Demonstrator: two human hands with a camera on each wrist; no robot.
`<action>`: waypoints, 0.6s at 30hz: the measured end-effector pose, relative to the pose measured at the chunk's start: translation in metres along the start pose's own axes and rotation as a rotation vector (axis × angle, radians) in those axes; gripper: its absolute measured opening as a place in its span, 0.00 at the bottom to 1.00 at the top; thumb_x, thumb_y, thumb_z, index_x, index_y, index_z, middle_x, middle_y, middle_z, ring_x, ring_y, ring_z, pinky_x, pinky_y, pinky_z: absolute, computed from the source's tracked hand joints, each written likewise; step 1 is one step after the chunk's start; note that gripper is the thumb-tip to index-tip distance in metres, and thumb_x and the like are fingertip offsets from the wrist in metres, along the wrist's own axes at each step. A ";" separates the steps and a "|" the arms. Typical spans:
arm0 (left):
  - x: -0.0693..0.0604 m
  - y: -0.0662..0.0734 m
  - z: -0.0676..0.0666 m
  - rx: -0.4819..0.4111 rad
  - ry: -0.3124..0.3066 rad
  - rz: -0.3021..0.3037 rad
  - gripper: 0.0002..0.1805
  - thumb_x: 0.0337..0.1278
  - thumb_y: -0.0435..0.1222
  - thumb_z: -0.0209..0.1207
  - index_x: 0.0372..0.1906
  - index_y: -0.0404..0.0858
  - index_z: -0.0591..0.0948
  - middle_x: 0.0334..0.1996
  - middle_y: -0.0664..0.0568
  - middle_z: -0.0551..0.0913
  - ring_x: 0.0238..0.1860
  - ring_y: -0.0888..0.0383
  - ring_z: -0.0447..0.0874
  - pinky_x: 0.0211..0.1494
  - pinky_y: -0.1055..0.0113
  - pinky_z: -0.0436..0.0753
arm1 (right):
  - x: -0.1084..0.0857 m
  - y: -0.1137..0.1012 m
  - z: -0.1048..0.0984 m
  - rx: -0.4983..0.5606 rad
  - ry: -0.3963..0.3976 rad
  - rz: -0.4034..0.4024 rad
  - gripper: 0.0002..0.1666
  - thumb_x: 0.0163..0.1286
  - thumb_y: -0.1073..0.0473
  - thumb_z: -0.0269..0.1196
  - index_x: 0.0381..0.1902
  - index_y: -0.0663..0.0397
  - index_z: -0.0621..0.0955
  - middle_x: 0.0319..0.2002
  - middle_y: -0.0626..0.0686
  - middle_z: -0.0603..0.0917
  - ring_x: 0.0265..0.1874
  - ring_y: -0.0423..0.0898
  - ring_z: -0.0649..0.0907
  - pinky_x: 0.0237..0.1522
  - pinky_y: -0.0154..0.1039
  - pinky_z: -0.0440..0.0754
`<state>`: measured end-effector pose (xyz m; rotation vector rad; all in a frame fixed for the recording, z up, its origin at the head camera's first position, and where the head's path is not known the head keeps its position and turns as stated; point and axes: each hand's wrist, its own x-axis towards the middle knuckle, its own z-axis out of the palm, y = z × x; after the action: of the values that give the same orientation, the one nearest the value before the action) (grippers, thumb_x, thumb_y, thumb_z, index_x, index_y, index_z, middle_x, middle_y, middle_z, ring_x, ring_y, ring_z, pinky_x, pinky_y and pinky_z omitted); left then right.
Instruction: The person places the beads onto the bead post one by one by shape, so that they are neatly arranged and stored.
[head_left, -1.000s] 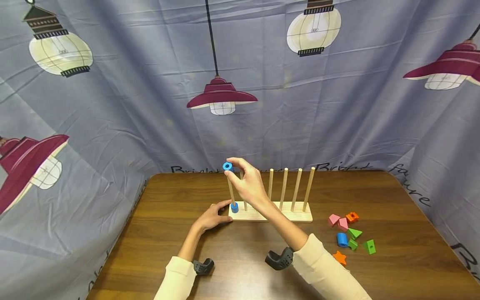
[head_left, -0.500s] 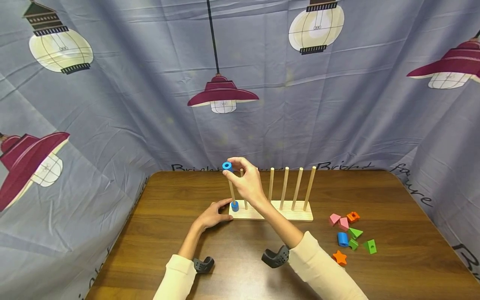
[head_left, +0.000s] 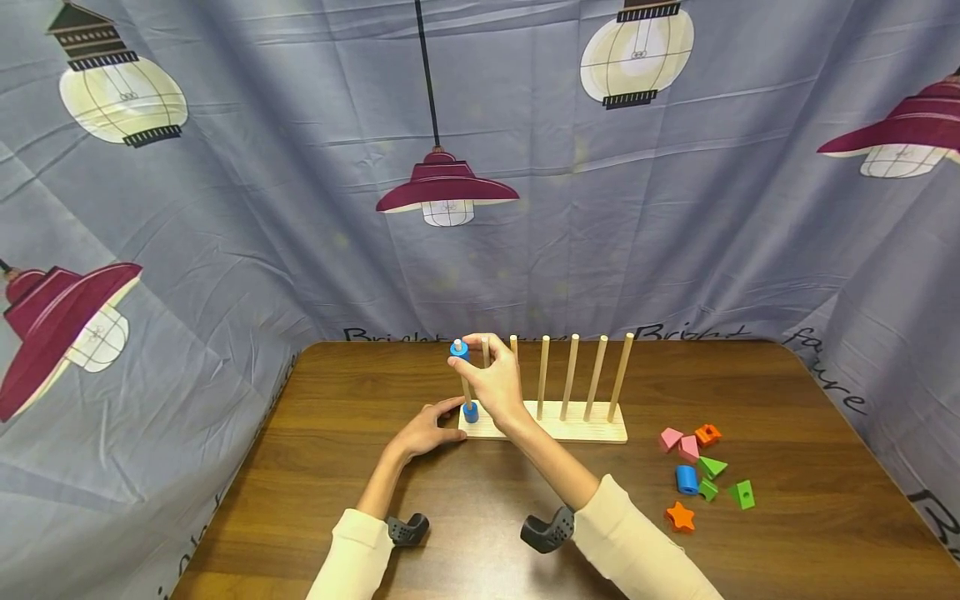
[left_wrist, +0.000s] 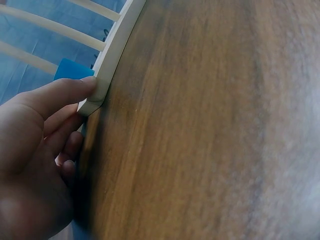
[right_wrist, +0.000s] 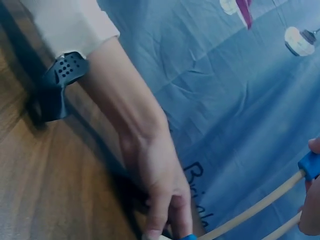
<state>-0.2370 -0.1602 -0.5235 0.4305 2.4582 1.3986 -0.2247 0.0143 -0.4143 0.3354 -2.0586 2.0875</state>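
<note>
A pale wooden peg board with several upright pegs stands on the table. At its left end my left hand grips the base, thumb at the front and fingers round the end, as the left wrist view shows. One blue cylinder sits at the foot of the leftmost peg. Near that peg's top, my right hand pinches a second blue cylinder between thumb and fingers. The peg's tip pokes out through its hole. In the right wrist view, this upper blue cylinder is partly cut off by the frame edge.
On the table's right lie a loose blue cylinder, pink blocks, green blocks, an orange block and an orange star. A grey curtain hangs behind the table.
My right hand has lowered the blue cylinder slightly, from above the leftmost peg onto its top, so the tip now shows through the hole. The left hand stays on the base.
</note>
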 end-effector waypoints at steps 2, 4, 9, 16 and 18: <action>-0.001 0.000 0.000 0.002 0.002 0.002 0.37 0.55 0.36 0.70 0.71 0.35 0.71 0.64 0.38 0.71 0.63 0.41 0.66 0.64 0.41 0.66 | -0.002 0.005 0.000 0.009 0.006 0.028 0.21 0.60 0.63 0.73 0.50 0.63 0.80 0.49 0.57 0.83 0.55 0.58 0.77 0.59 0.58 0.71; -0.001 -0.001 0.001 0.005 0.005 0.003 0.37 0.54 0.36 0.70 0.71 0.36 0.71 0.64 0.38 0.72 0.62 0.41 0.66 0.63 0.40 0.66 | -0.004 0.010 0.001 0.013 0.011 0.054 0.20 0.59 0.64 0.73 0.49 0.63 0.81 0.48 0.57 0.83 0.54 0.58 0.78 0.60 0.60 0.69; -0.001 -0.001 0.001 0.005 0.006 -0.010 0.38 0.54 0.37 0.70 0.71 0.37 0.71 0.63 0.37 0.71 0.62 0.41 0.65 0.62 0.39 0.67 | -0.010 0.028 0.000 -0.037 0.021 0.100 0.18 0.58 0.66 0.73 0.46 0.61 0.82 0.44 0.55 0.85 0.52 0.56 0.80 0.60 0.57 0.69; -0.002 -0.002 0.001 -0.002 0.004 -0.023 0.39 0.55 0.37 0.69 0.72 0.36 0.69 0.63 0.35 0.70 0.63 0.39 0.64 0.63 0.38 0.66 | -0.017 0.055 0.000 -0.115 0.007 0.139 0.18 0.58 0.66 0.72 0.46 0.60 0.82 0.45 0.55 0.84 0.54 0.57 0.79 0.58 0.55 0.72; -0.002 -0.001 0.001 -0.007 0.009 -0.031 0.39 0.55 0.37 0.70 0.72 0.35 0.69 0.63 0.35 0.70 0.63 0.39 0.64 0.63 0.38 0.66 | -0.020 0.061 -0.001 -0.117 0.004 0.154 0.17 0.59 0.67 0.72 0.47 0.61 0.82 0.45 0.56 0.84 0.54 0.58 0.78 0.57 0.56 0.72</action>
<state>-0.2348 -0.1611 -0.5248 0.3843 2.4551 1.3995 -0.2230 0.0145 -0.4788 0.1587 -2.2580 2.0353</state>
